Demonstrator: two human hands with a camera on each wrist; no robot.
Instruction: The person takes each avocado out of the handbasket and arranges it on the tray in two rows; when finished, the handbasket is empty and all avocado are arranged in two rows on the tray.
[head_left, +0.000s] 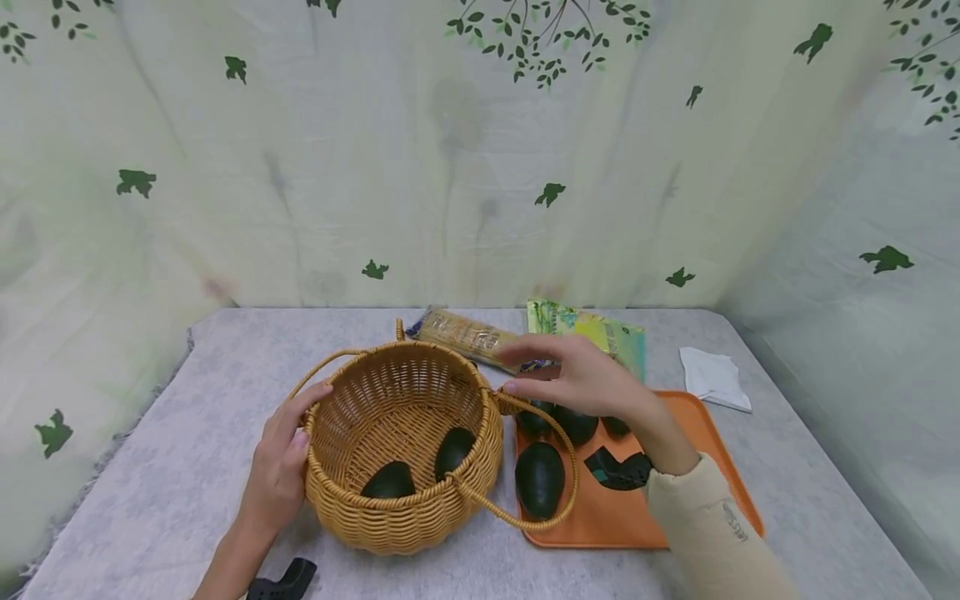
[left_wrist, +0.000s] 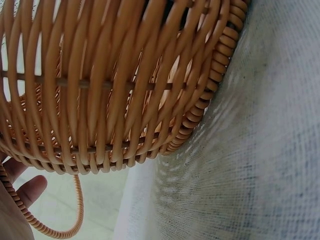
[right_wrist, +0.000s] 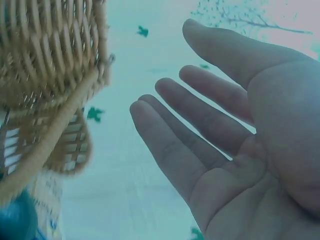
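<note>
Two avocados point(head_left: 390, 481) in wicker basket point(head_left: 405, 442) at table centre; about four remain on orange tray point(head_left: 705, 433) beside it; left hand point(head_left: 281, 462) steadies basket rim, fingers straight; right hand point(head_left: 577, 375) spread, empty, above tray

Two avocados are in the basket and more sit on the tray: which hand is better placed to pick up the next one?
Probably the right hand: it hovers open above the orange tray and its avocados, while the left hand steadies the basket.
</note>
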